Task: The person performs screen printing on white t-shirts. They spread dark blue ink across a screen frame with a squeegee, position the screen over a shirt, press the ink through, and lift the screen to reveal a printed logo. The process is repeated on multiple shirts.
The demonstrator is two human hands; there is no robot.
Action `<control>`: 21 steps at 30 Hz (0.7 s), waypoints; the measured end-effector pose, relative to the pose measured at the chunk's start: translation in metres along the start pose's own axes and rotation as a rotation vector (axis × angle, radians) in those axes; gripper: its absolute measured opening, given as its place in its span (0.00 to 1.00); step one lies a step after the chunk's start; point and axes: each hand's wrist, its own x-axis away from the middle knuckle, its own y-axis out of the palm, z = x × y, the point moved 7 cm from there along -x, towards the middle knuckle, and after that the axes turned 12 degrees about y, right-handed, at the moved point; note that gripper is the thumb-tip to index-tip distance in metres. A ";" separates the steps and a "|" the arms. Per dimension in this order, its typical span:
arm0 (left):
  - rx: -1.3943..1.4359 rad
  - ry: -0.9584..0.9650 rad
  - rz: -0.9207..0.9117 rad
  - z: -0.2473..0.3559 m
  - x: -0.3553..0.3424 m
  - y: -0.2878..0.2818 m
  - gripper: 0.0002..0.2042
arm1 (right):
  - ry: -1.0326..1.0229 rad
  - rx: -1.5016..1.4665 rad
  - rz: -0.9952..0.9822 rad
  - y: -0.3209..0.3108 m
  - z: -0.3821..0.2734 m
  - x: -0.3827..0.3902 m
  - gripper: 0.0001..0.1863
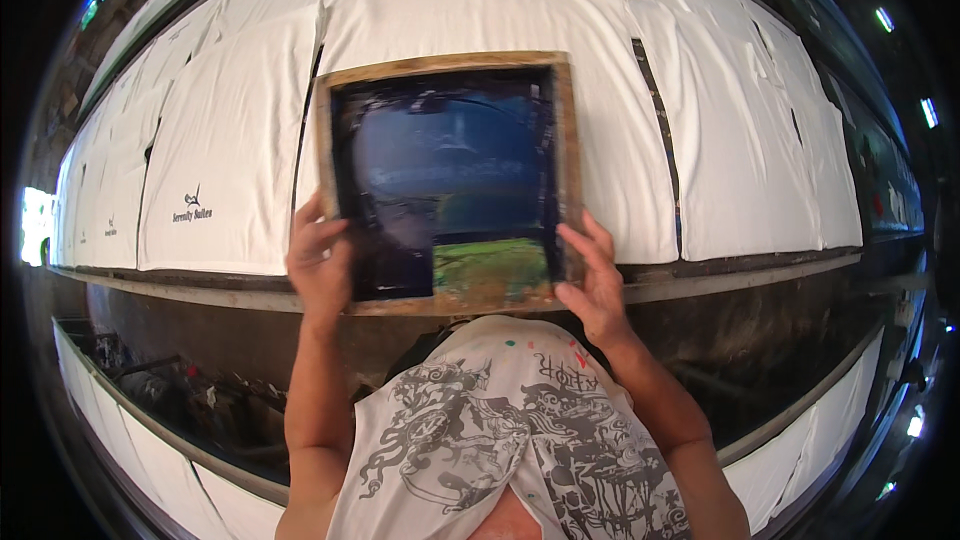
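Note:
A wooden screen printing frame (572, 155) with dark blue mesh is gripped at its two sides. My left hand (322, 265) has its fingers around the left side, low down. On the opposite side my right hand (597, 285) clasps the wood near the lower right corner. A green and brown smeared rectangle (490, 275) shows in the frame's lower right; I cannot tell whether it is a separate piece. Under or behind the frame is white cloth (420, 25). The frame is slightly blurred, and whether it touches the cloth cannot be made out.
White cloth panels lie side by side along a long table (230, 285), with dark gaps between them. One panel (225, 120) at left bears a small dark print (192, 202). Another row of white cloth (150, 460) runs behind me, across a dark aisle.

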 end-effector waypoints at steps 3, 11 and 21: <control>0.015 -0.016 0.046 -0.001 0.002 -0.073 0.10 | -0.026 0.068 -0.228 0.045 -0.033 -0.006 0.44; -0.015 -0.182 0.171 -0.005 0.045 -0.237 0.09 | -0.158 -0.029 -0.630 0.159 -0.055 0.010 0.53; -0.158 -0.158 0.299 0.033 0.129 -0.267 0.10 | -0.159 0.003 -0.800 0.183 -0.068 0.026 0.57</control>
